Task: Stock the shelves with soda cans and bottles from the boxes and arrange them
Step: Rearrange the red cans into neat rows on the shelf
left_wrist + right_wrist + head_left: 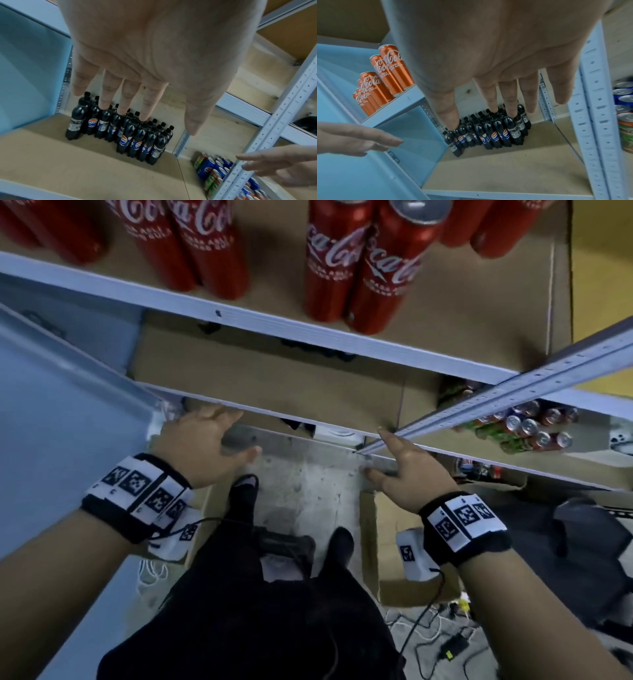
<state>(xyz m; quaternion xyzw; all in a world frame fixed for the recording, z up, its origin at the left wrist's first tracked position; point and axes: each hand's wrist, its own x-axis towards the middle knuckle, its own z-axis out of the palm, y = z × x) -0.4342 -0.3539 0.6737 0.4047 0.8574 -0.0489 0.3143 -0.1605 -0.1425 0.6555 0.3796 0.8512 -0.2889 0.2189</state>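
Head view steeply downward, wrist views palm-close, sharing Pepsi bottles (120, 129)

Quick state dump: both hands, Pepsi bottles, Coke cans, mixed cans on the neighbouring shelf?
left hand: open, fingers straight, holds nothing
right hand: open, fingers spread, holds nothing
Pepsi bottles: upright, capped, grouped at the shelf's back
Coca-Cola cans: upright on the upper shelf
mixed cans: upright, packed together on the neighbouring shelf

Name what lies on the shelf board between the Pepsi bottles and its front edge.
Nothing: bare board in front of the Pepsi bottles, seen in both wrist views.
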